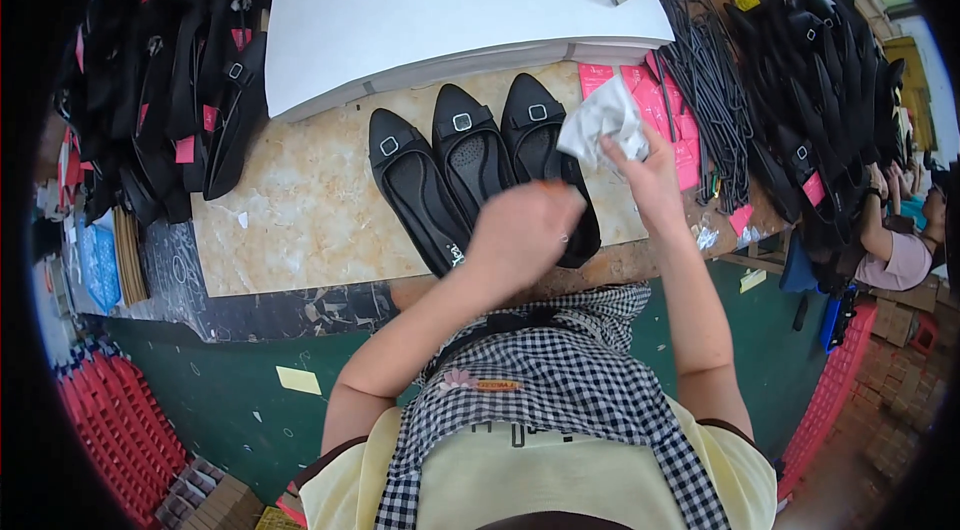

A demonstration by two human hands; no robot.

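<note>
Three black pointed flat shoes, a left one [405,175], a middle one [468,145] and a right one [530,125], lie side by side on the table, toes away from me. Each has a square silvery buckle on its front. My right hand [655,180] is closed on a crumpled white sheet of paper or tissue [603,122], held up beside the right shoe. My left hand [530,235] is over the heel end of the shoes, hiding part of them. It is smeared by motion, so what its fingers hold, if anything, cannot be made out.
A big white board or box [460,0] stands behind the shoes. Piles of black shoes [180,60] with pink tags rise at the left, and more [820,80] at the right. Thin black rods [705,80] and pink cards [683,135] lie right. Another person [895,240] sits far right.
</note>
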